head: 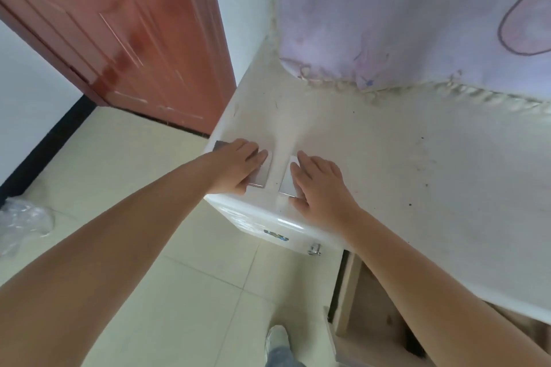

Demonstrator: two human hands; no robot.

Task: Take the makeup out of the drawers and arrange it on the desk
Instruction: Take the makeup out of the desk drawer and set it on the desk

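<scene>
White desk [372,158] corner | left hand [238,165] flat on palette [262,171], fingers spread | right hand [320,185] flat on second palette [288,182], fingers spread

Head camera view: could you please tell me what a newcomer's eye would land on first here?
Two bare hands lie flat on the white desk near its front left corner, the left hand and the right hand each resting on a flat palette, left palette and right palette, side by side. Behind them hangs a pale purple cloth; a reddish door stands at left.
</scene>
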